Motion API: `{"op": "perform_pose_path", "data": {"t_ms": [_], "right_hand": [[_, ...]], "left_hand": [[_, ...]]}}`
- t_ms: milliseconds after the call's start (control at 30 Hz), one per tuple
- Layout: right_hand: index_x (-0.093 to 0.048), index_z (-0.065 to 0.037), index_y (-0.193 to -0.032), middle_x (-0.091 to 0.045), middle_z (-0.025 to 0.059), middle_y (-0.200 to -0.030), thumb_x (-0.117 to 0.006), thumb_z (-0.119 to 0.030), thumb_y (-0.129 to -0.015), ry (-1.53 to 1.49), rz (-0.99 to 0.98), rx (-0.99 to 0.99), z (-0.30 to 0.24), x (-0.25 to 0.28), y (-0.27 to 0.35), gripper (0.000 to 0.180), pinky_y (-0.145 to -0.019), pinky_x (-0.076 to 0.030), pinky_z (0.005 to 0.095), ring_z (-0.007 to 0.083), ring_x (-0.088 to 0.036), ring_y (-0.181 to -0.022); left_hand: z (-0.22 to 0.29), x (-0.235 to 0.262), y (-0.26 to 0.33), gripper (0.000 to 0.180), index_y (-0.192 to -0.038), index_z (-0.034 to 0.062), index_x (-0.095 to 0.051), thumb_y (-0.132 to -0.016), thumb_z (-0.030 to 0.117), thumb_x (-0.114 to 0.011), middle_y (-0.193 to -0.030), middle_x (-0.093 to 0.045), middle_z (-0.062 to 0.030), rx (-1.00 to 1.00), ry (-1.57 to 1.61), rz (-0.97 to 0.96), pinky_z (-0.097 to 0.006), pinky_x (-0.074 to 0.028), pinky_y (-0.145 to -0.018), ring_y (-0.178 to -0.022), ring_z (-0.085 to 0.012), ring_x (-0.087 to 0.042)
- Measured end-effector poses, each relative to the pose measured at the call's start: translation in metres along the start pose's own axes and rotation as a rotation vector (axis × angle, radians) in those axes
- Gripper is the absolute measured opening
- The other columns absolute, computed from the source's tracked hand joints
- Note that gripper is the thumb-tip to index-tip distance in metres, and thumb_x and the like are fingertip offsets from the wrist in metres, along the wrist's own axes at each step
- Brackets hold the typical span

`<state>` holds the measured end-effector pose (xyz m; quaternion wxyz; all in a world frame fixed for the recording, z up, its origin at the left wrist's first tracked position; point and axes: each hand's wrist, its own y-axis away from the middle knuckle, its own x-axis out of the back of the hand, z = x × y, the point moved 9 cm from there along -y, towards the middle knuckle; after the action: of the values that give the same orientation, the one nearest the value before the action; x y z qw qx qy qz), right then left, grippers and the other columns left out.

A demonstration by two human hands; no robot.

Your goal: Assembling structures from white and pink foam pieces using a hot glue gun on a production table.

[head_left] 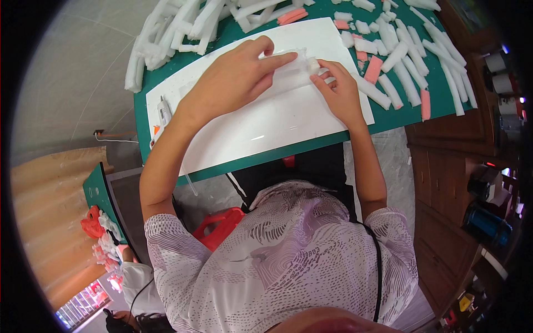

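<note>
Over a glossy white board (233,136), my left hand (236,75) stretches its index finger toward a small white foam piece (314,66). Its thumb stands apart below the index finger, and I see nothing held in it. Between thumb and fingertips, my right hand (340,91) pinches that piece near the board's upper right part. A faint whitish translucent strip (288,83) lies on the board between the hands; its kind is hard to make out. A white glue gun (163,114) rests at the board's left edge, beside my left forearm.
The board lies on a green table (233,166). Long white foam sticks (189,22) are heaped at the far left. Many white foam pieces (408,83) and pink foam pieces (373,69) are strewn at right. A red plastic stool (219,225) stands below; another person's sleeve (139,286) shows lower left.
</note>
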<state>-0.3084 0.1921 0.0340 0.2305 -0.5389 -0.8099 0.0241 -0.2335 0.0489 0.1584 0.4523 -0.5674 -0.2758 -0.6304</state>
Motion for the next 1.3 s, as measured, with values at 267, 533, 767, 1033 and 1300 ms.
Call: {"op": "perform_pose_path", "data": {"t_ms": [267,533,767,1033,1300], "right_hand": [[-0.063,0.000,-0.116,-0.063,0.0119,-0.112,-0.070,-0.018,-0.086,0.006,0.011,0.000,-0.002,0.001,0.001,0.035,-0.065,-0.051,0.0276,0.0202,-0.063,-0.086],[-0.063,0.000,-0.116,-0.064,0.0128,-0.112,-0.069,-0.020,-0.087,-0.014,0.009,0.000,0.000,0.001,0.001,0.036,-0.067,-0.051,0.0284,0.0213,-0.064,-0.087],[-0.063,0.000,-0.115,-0.065,0.0128,-0.112,-0.069,-0.020,-0.087,0.004,0.009,0.004,0.000,0.002,0.001,0.036,-0.067,-0.052,0.0283,0.0215,-0.065,-0.087],[-0.064,0.000,-0.115,-0.065,0.0129,-0.112,-0.069,-0.021,-0.087,-0.002,0.017,-0.001,-0.001,0.001,0.000,0.036,-0.066,-0.052,0.0279,0.0216,-0.064,-0.086],[-0.061,-0.006,-0.125,-0.059,0.0073,-0.110,-0.067,-0.024,-0.088,-0.205,-0.083,-0.026,-0.009,0.017,-0.017,0.041,-0.068,-0.051,0.0255,0.0145,-0.059,-0.089]], "left_hand": [[0.003,-0.021,-0.020,0.051,-0.133,0.0169,-0.058,-0.084,0.002,-0.059,-0.106,-0.052,-0.0116,-0.038,-0.001,0.003,-0.036,-0.047,-0.080,-0.087,-0.0264,-0.056],[0.002,-0.027,-0.025,0.051,-0.134,0.0167,-0.057,-0.085,0.003,-0.058,-0.107,-0.052,-0.0115,-0.011,0.010,-0.024,-0.036,-0.048,-0.079,-0.086,-0.0260,-0.057],[0.003,-0.028,-0.025,0.053,-0.135,0.0179,-0.057,-0.084,0.002,-0.059,-0.109,-0.053,-0.0115,-0.014,-0.023,-0.041,-0.036,-0.048,-0.080,-0.086,-0.0266,-0.058],[0.004,-0.033,-0.025,0.054,-0.135,0.0196,-0.057,-0.085,0.000,-0.059,-0.112,-0.055,-0.0118,-0.033,-0.067,-0.079,-0.036,-0.049,-0.082,-0.091,-0.0276,-0.059],[0.006,-0.036,-0.030,0.051,-0.133,0.0191,-0.059,-0.085,0.000,-0.060,-0.113,-0.056,-0.0114,-0.060,-0.075,-0.111,-0.037,-0.050,-0.082,-0.093,-0.0278,-0.060]]}}
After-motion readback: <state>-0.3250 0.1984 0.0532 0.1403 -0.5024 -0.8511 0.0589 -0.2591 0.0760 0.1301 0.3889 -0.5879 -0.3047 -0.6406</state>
